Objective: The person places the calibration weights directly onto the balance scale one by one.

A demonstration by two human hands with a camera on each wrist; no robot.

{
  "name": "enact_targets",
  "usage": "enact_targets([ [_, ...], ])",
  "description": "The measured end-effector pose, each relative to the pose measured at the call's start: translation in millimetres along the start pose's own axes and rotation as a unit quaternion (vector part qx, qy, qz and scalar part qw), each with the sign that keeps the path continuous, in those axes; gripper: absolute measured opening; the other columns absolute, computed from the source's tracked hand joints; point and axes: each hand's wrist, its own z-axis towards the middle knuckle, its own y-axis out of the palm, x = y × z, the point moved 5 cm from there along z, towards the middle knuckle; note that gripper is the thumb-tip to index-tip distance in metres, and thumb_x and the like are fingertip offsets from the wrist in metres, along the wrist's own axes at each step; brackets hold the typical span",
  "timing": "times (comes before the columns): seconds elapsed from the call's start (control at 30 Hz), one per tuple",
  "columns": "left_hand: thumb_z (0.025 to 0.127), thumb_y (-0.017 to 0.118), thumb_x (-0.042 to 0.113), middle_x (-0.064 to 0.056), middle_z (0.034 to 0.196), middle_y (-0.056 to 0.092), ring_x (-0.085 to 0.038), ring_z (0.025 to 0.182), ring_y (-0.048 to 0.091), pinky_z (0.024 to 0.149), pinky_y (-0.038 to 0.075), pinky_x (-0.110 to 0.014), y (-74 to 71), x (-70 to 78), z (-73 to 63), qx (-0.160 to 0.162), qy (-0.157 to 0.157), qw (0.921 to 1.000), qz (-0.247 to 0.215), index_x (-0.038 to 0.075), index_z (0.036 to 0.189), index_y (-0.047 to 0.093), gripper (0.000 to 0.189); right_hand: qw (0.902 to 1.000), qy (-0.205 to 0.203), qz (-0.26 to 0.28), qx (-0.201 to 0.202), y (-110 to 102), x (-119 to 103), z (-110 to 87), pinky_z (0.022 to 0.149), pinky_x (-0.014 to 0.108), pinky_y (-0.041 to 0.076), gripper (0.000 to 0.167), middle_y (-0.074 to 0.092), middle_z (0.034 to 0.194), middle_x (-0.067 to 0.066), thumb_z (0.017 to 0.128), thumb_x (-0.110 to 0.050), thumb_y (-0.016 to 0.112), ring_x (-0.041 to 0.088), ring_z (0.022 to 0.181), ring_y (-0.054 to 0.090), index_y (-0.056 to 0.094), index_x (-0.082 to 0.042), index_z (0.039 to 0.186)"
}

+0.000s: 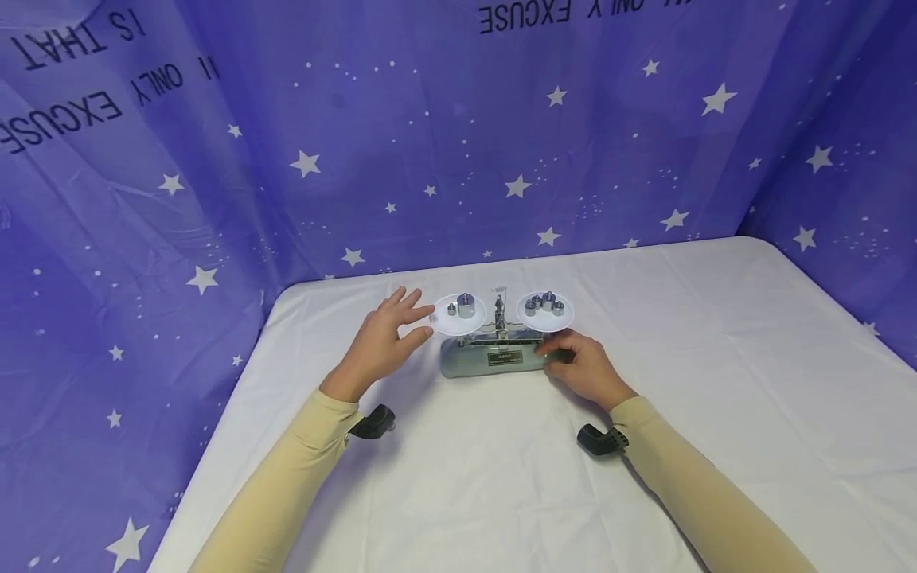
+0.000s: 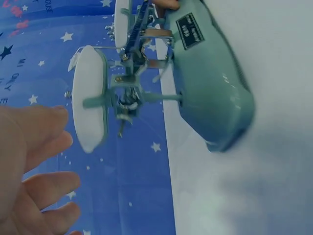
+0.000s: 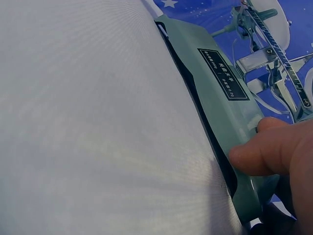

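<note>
A green balance scale (image 1: 469, 361) stands on the table, its dark label facing me. On its left white pan (image 1: 458, 329) stand a large metal weight (image 1: 466, 305) and a small one (image 1: 452, 309). The right pan (image 1: 546, 325) bears several metal weights (image 1: 548, 302). My left hand (image 1: 381, 338) is beside the left pan, fingers spread and holding nothing; whether a fingertip touches the rim I cannot tell. With my right hand (image 1: 586, 371) I grip the base's right end. In the right wrist view the thumb (image 3: 254, 155) presses the front, a finger (image 3: 271, 123) over the top edge.
A white cloth covers the table (image 1: 458, 477), which ends at the back against a blue curtain (image 1: 430, 119) with stars and lettering. Black devices sit at my left wrist (image 1: 374, 423) and right wrist (image 1: 600, 440).
</note>
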Motion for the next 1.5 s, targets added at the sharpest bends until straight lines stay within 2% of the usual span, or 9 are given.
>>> enact_targets([
  [0.4,0.096,0.065,0.015,-0.022,0.159,0.042,-0.048,0.152,0.027,0.12,0.02,-0.073,0.0,-48.6,-65.4,-0.004,-0.044,0.9989,-0.012,0.006,0.136,0.065,0.04,0.9999,-0.003,-0.014,0.0,-1,-3,-0.7,0.104,0.03,0.046,0.026,0.074,0.114,0.015,0.077,0.007,0.072,0.031,0.117,0.062,0.078,-0.005,0.099],
  [0.6,0.096,0.064,0.011,-0.027,0.156,0.043,-0.054,0.149,0.028,0.117,0.021,-0.075,4.8,-63.6,-87.2,-0.007,-0.049,0.9987,-0.009,0.007,0.131,0.069,0.036,0.9999,-0.004,-0.014,0.0,0,-2,0.1,0.105,0.031,0.045,0.026,0.074,0.114,0.015,0.077,0.008,0.071,0.03,0.117,0.062,0.078,-0.005,0.099],
  [0.9,0.095,0.065,0.011,-0.029,0.153,0.046,-0.056,0.147,0.03,0.118,0.022,-0.074,12.3,-76.8,-101.1,0.007,-0.053,0.9982,-0.028,0.005,0.127,0.071,0.033,0.9999,-0.009,-0.011,0.003,-1,-1,0.4,0.098,0.017,0.043,0.025,0.074,0.11,0.015,0.077,0.008,0.072,0.026,0.112,0.062,0.077,-0.004,0.098],
  [1.13,0.094,0.067,0.009,-0.029,0.152,0.047,-0.057,0.146,0.031,0.117,0.024,-0.074,15.9,-80.1,-106.5,0.014,-0.049,0.9982,-0.032,0.005,0.125,0.072,0.032,0.9999,-0.007,-0.015,0.002,0,-3,0.5,0.099,0.018,0.043,0.025,0.074,0.111,0.015,0.077,0.008,0.071,0.026,0.112,0.062,0.078,-0.004,0.098],
  [1.5,0.093,0.066,0.008,-0.03,0.152,0.046,-0.056,0.146,0.031,0.117,0.025,-0.072,20.7,-81.0,-110.5,0.003,-0.042,0.9983,-0.04,0.005,0.125,0.072,0.032,0.9999,0.0,-0.014,0.001,0,-2,0.5,0.1,0.019,0.043,0.025,0.074,0.112,0.016,0.078,0.008,0.071,0.03,0.115,0.062,0.077,-0.003,0.099],
])
